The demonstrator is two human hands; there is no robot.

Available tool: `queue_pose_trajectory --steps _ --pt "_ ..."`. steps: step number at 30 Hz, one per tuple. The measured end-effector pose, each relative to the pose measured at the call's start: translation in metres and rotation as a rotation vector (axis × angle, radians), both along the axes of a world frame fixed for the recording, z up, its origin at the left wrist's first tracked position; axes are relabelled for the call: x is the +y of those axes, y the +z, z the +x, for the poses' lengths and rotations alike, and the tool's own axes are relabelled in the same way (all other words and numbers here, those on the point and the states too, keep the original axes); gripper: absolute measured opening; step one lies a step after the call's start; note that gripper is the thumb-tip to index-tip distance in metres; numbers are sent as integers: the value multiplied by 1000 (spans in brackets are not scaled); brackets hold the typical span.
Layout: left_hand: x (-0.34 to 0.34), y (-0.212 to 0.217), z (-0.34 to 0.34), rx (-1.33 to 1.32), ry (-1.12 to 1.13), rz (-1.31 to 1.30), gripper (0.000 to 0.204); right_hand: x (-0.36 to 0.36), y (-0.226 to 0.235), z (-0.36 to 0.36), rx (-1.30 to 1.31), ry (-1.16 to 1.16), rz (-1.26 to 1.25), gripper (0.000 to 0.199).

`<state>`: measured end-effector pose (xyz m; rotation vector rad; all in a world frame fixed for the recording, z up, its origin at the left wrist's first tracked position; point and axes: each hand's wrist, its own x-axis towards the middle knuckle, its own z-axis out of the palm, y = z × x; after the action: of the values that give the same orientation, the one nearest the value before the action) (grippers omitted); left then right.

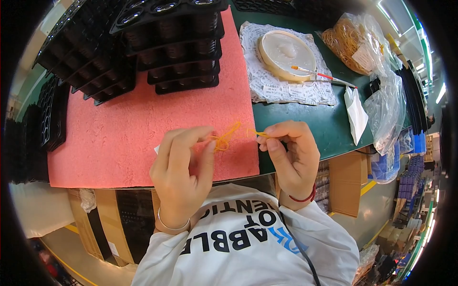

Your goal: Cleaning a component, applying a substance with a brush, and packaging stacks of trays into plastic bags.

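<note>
Left fingers (207, 162) pinching yellow loops (223, 142), which stick out rightward from fingertips above pink mat (109, 143). Right fingers (285, 157) closed on yellow strand (259, 134) just right of loops; whether joined, cannot tell. Beyond left fingers: stacked black trays (176, 50). Beyond right fingers, on green surface (303, 114): patterned packet (256, 78) bearing round dish (264, 53), brush (318, 74) lying across it.

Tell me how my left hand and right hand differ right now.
Your left hand wears a pale bangle; your right hand wears a red bracelet. The left hand pinches a yellow looped bundle over the pink mat; the right hand pinches a thin yellow strand near the mat's edge. Both hold yellow material between thumb and fingers.
</note>
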<state>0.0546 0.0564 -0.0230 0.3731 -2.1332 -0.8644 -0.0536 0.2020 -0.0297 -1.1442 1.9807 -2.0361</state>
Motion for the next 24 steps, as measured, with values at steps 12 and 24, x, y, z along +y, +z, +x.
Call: queue_pose_trajectory --steps 12,24 --pt "-1 2 -5 -153 -80 -115 40 0 3 -1 27 -14 22 15" --pt "1 0 -4 -106 -73 -31 27 1 3 -6 139 38 42 20"
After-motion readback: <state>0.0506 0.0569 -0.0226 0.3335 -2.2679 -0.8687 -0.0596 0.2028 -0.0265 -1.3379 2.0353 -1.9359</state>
